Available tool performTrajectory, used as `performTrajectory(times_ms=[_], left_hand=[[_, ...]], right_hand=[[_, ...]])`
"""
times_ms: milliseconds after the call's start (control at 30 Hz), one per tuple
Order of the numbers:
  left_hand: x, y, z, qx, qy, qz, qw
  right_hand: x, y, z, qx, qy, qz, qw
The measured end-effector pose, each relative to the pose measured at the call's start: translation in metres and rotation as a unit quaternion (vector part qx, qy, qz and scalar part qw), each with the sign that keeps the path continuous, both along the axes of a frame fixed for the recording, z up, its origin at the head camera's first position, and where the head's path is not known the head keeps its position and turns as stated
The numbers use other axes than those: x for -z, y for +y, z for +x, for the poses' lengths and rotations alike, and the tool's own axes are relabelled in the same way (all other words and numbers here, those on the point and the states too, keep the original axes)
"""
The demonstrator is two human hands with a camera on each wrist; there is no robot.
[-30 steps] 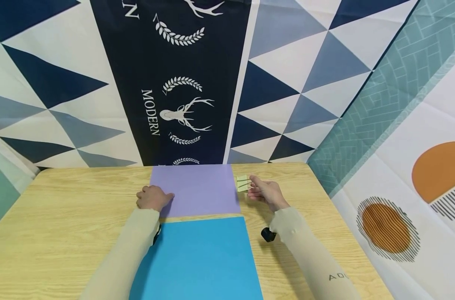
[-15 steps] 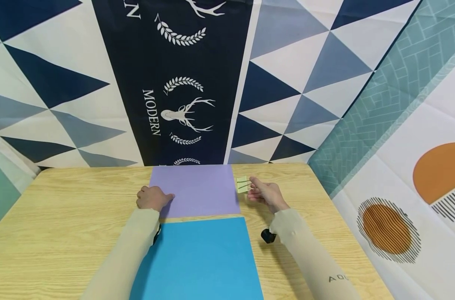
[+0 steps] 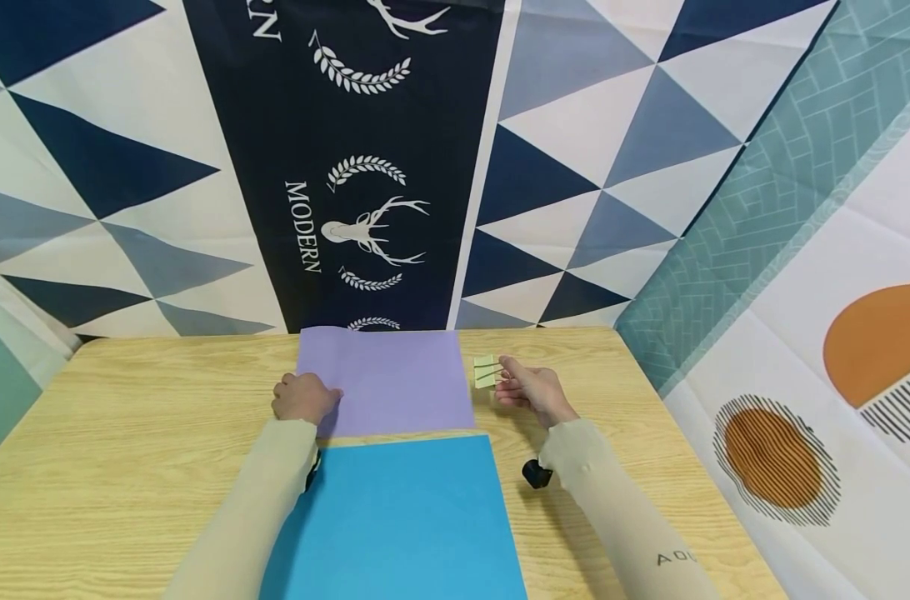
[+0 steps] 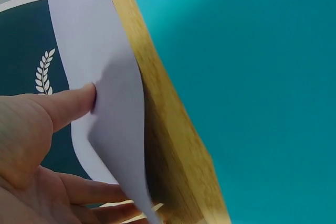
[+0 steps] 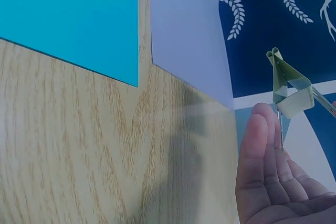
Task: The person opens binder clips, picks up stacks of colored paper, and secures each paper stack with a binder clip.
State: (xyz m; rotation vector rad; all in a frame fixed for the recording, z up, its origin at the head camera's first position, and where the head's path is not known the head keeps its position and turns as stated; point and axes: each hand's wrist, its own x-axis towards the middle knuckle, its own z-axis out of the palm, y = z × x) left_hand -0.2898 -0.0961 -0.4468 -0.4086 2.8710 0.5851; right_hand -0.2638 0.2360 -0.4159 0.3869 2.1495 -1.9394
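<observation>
My left hand (image 3: 303, 397) pinches the left edge of a purple sheet of paper (image 3: 402, 383). In the left wrist view the thumb (image 4: 79, 102) lies on one face of the paper (image 4: 107, 40), with the fingers at the other face; that edge bends upward. To the right of the sheet, my right hand (image 3: 533, 390) holds a pale yellow-green binder clip (image 3: 485, 372) by its wire handles, a little apart from the paper. The right wrist view has the clip (image 5: 281, 77) beyond the fingertips, one handle against the fingers; most of the thumb is out of frame.
A blue sheet (image 3: 402, 517) lies in front of the purple one, a narrow strip of wood between them. The wooden table (image 3: 125, 467) ends at a patterned cloth wall (image 3: 380, 167) behind. A black device (image 3: 536, 472) sits under the right wrist.
The purple sheet's left edge has lifted and curled up, and its right edge has shifted slightly left. My right hand and the clip have barely moved.
</observation>
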Motion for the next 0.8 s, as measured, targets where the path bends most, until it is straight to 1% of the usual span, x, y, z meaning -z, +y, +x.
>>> performTrajectory(times_ms=[167,333,467,700,800], left_hand=[[-0.002,-0.001,0.002,-0.003,0.006,0.013,0.9999],[-0.005,-0.002,0.004,0.000,0.015,0.039,0.9991],[-0.006,-0.003,0.005,0.008,0.022,0.059,0.9980],[-0.007,-0.006,0.005,0.012,0.033,0.087,0.9956],[-0.008,-0.007,0.005,0.014,0.040,0.097,0.9943]], right_hand=[[-0.012,-0.005,0.008,-0.003,0.002,0.003,1.000],[-0.014,-0.006,0.010,-0.002,0.003,0.000,1.000],[-0.009,-0.003,0.008,-0.003,0.003,-0.003,1.000],[0.010,0.004,-0.002,0.006,-0.001,-0.012,1.000],[0.014,0.006,-0.004,0.009,-0.001,-0.009,1.000]])
